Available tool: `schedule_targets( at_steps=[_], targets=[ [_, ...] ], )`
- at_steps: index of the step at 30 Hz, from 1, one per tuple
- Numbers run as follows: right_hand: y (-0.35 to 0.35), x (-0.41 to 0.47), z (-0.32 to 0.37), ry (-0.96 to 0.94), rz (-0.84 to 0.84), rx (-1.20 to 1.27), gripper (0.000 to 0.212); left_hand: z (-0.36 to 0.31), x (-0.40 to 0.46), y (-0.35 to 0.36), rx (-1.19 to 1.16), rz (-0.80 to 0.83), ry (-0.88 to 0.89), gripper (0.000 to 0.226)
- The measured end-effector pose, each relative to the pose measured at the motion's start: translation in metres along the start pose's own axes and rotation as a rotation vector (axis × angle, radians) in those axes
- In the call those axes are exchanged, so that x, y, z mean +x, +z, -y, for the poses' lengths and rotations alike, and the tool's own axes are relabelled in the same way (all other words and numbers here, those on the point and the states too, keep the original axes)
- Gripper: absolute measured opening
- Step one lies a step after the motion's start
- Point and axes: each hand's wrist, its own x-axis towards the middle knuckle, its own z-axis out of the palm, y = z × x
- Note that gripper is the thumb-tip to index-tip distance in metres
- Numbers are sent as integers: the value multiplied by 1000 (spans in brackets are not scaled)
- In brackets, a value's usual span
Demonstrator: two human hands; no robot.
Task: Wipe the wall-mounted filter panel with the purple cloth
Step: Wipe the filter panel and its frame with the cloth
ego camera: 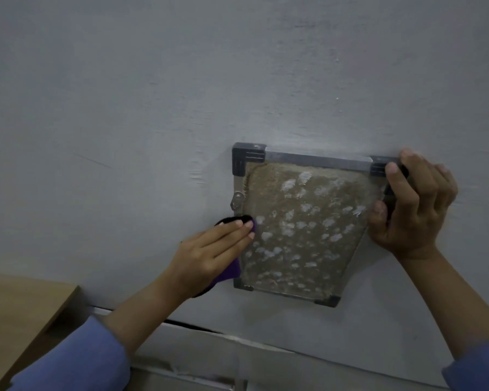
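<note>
A filter panel (299, 221) with a metal frame and black corner pieces hangs on the pale wall; its brownish mesh is dusty with pale blotches. My left hand (209, 255) lies flat with straight fingers on the purple cloth (232, 269), pressing it against the panel's left edge. Most of the cloth is hidden under the hand; a dark edge of it shows above the fingertips. My right hand (410, 204) grips the panel's upper right corner, thumb on the front of the frame and fingers curled round the black corner piece.
The pale wall (181, 94) fills the view. A wooden surface (20, 311) juts in at the lower left. Below the panel runs a dark gap and a pale ledge (209, 362). Blue sleeves cover both forearms.
</note>
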Motion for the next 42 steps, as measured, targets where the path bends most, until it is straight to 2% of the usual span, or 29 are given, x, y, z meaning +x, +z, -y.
schedule_targets(
  at_steps=[3, 6, 9, 13, 15, 17, 21, 23, 24, 25, 28, 30, 32, 34, 37, 39, 42],
  targets=[
    [0, -1, -1, -1, -6, 6, 40, -6, -7, 1, -46, 62, 39, 28],
    [1, -1, 0, 2, -10, 11, 40, -5, -5, -4, -33, -15, 59, 27],
    [2, -1, -1, -8, -16, 19, 40, 2, 9, -9, -13, -84, 11, 28],
    [1, -1, 0, 7, -7, 24, 40, -2, 12, -9, -75, -17, -68, 28],
    [-2, 0, 1, 10, 11, 17, 40, -10, 10, -13, -162, -74, -187, 25],
    [-7, 4, 4, 27, 46, 27, 40, -20, 11, -19, -286, -213, -387, 22],
    [-27, 14, 31, 251, 72, 38, 38, -43, 24, -41, -587, -382, -840, 23],
    [-42, 19, 55, 359, 39, 165, 36, -53, 32, -53, -855, -396, -1007, 20],
    [-49, 20, 69, 409, 59, 313, 33, -57, 36, -57, -995, -392, -1051, 19],
    [-57, 22, 83, 486, 124, 500, 31, -60, 39, -60, -1090, -388, -1069, 20],
    [-73, 25, 129, 873, 482, 1138, 30, -66, 44, -65, -1262, -360, -1100, 19],
    [-76, 20, 153, 1072, 581, 1417, 34, -69, 43, -66, -1349, -329, -1096, 16],
    [-77, 16, 167, 1177, 547, 1476, 29, -70, 42, -66, -1359, -304, -1076, 17],
    [-81, 14, 171, 1213, 507, 1424, 25, -71, 41, -67, -1329, -300, -1047, 17],
    [-88, 16, 165, 1223, 553, 1344, 20, -70, 41, -67, -1307, -268, -1033, 18],
    [-93, 20, 160, 1239, 594, 1313, 19, -66, 39, -63, -1343, -205, -1035, 20],
    [-100, 27, 153, 1370, 577, 1316, 17, -58, 43, -55, -1309, -87, -974, 28]
  ],
)
